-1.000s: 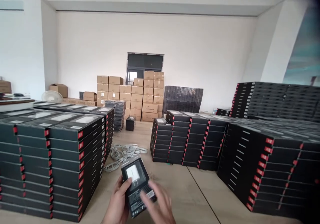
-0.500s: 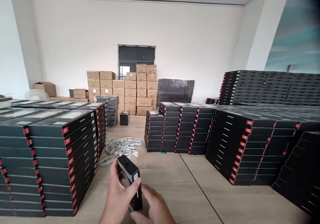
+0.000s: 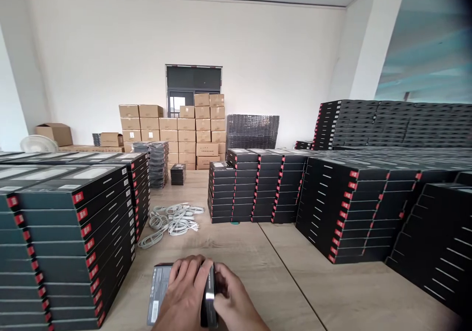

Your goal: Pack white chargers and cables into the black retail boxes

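A small black box (image 3: 157,294) with a grey printed face and a white label is low in the middle of the view, at the table's near side. My left hand (image 3: 184,284) lies across it, fingers close together and curled over its far edge. On the right, my right hand (image 3: 232,294) grips an upright black side (image 3: 209,296) with a shiny sticker, thumb in front and fingers behind. Whether this side is a raised flap or a second part is hidden by my hands. Beyond them, white coiled cables (image 3: 177,220) lie on the wooden table (image 3: 236,250).
Stacked black boxes with red tabs (image 3: 73,237) stand close on my left. More black stacks (image 3: 254,188) run across the middle and right (image 3: 332,213). A small pile of black boxes (image 3: 178,174) is farther back, before brown cartons (image 3: 184,134). A seam (image 3: 283,262) crosses the tabletop.
The box has turned from upright to show its printed face, and sits lower. My left hand has moved over its top; my right hand now grips the black side. The view has shifted slightly right.
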Motion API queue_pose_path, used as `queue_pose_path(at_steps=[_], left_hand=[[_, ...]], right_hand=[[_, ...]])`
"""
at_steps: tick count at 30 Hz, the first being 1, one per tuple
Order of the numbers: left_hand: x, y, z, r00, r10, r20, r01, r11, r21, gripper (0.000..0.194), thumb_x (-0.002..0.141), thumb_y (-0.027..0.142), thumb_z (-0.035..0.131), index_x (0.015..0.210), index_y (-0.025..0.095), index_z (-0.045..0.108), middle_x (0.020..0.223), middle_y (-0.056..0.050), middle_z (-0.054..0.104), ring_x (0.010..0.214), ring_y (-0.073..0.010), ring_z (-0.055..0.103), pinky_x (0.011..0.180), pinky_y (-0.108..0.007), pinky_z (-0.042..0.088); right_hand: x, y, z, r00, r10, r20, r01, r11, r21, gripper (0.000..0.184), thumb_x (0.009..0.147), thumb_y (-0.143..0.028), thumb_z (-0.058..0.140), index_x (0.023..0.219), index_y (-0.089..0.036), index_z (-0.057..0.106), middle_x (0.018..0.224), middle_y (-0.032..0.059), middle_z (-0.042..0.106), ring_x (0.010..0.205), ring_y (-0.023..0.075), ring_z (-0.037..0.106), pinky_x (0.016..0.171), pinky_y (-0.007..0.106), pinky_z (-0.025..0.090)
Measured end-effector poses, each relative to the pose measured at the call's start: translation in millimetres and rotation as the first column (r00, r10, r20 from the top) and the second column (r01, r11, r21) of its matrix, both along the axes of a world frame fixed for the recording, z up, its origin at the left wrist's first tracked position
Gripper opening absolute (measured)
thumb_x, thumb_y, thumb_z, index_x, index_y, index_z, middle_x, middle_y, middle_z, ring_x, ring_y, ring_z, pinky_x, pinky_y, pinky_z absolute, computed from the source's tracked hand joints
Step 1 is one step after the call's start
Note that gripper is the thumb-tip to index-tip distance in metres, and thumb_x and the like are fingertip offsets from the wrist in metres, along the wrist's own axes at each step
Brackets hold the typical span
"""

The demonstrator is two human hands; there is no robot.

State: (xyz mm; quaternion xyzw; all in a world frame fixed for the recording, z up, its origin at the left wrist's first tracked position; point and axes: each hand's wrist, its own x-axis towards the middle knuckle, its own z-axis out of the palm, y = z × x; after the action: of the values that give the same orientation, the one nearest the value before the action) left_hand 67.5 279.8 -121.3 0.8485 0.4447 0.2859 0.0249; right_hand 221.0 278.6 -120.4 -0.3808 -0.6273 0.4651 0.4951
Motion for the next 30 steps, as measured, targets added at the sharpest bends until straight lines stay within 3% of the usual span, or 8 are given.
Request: queue_pose_path(at_steps=[5,8,11,15,19,23,26,30], left_hand=[[5.7,-6.3,5.9,0.999,0.01,0.043,-0.009,1.0,-0.021,0.088,0.05,0.016,0.06,0.136,0.024,0.043,0.132,-0.01,0.054,0.121,-0.0309,0.046,0.106,-0.046,0.026],[8.9,-10.8,7.7,0.994,0.08,0.069,-0.08,0.997,-0.005,0.088,0.049,0.014,0.058,0.135,0.022,0.044,0.131,-0.012,0.054,0.12,-0.0306,0.046,0.106,-0.046,0.026],[11.2,-12.1,5.6,0.972,0.21,0.11,-0.217,0.974,0.059,0.084,0.051,0.012,0.058,0.135,0.02,0.045,0.129,-0.013,0.054,0.118,-0.0304,0.047,0.104,-0.047,0.026],[11.4,-11.2,3.4,0.944,0.296,0.146,-0.317,0.937,0.147,0.086,0.057,0.01,0.058,0.14,0.017,0.039,0.126,-0.013,0.055,0.119,-0.0295,0.046,0.103,-0.047,0.027],[7.9,-11.4,6.3,0.948,0.305,0.088,-0.316,0.933,0.172,0.089,0.061,0.006,0.056,0.145,0.021,0.031,0.126,-0.011,0.053,0.118,-0.0282,0.046,0.104,-0.047,0.026],[5.1,-12.8,12.2,0.963,0.269,0.008,-0.267,0.955,0.131,0.091,0.058,0.007,0.057,0.145,0.021,0.033,0.129,-0.012,0.051,0.118,-0.0299,0.045,0.105,-0.048,0.025],[3.2,-13.6,17.3,0.949,0.314,0.006,-0.314,0.948,0.061,0.081,0.059,0.011,0.059,0.138,0.022,0.044,0.132,-0.011,0.051,0.118,-0.03,0.046,0.103,-0.046,0.028],[-6.2,-12.8,20.4,0.914,0.402,-0.06,-0.405,0.914,-0.042,0.075,0.062,0.017,0.06,0.136,0.022,0.046,0.132,-0.012,0.052,0.118,-0.0299,0.047,0.101,-0.045,0.03]], right_hand=[[2.2,8.2,-10.2,0.97,-0.243,0.016,0.242,0.969,0.052,0.034,0.063,-0.012,0.041,0.084,-0.018,0.067,0.077,0.0021,0.067,0.081,0.0218,0.062,0.078,0.03,0.05],[5.4,13.1,-13.7,0.943,-0.331,0.035,0.327,0.941,0.081,0.036,0.068,-0.013,0.039,0.092,-0.018,0.065,0.076,0.0029,0.067,0.078,0.0216,0.063,0.074,0.031,0.052],[8.3,12.9,-11.0,0.904,-0.409,0.125,0.355,0.881,0.313,0.045,0.067,-0.008,0.042,0.107,-0.02,0.06,0.108,0.0081,0.065,0.1,0.0232,0.061,0.084,0.035,0.05],[8.2,10.6,-5.0,0.825,-0.435,0.36,0.184,0.81,0.558,0.033,0.077,-0.007,0.043,0.091,-0.023,0.067,0.14,0.0069,0.048,0.133,0.0271,0.036,0.108,0.048,0.031],[2.9,15.5,-7.1,0.857,-0.278,0.433,0.18,0.95,0.255,0.031,0.091,-0.025,0.04,0.091,-0.023,0.071,0.145,0.0077,0.045,0.141,0.0293,0.023,0.113,0.055,0.018],[0.3,19.5,-11.1,0.989,-0.042,0.143,0.04,0.999,0.017,0.029,0.088,-0.043,0.051,0.079,-0.022,0.069,0.13,0.0067,0.059,0.131,0.0302,0.04,0.11,0.049,0.027],[6.8,21.1,-9.0,0.984,-0.103,-0.146,0.09,0.992,-0.088,0.027,0.073,-0.045,0.072,0.07,-0.02,0.061,0.126,0.0061,0.061,0.117,0.0296,0.054,0.097,0.041,0.043],[30.7,31.0,-4.3,0.868,-0.287,-0.405,0.177,0.941,-0.288,0.032,0.067,-0.041,0.079,0.074,-0.021,0.056,0.11,0.0048,0.068,0.095,0.023,0.064,0.076,0.032,0.052]])
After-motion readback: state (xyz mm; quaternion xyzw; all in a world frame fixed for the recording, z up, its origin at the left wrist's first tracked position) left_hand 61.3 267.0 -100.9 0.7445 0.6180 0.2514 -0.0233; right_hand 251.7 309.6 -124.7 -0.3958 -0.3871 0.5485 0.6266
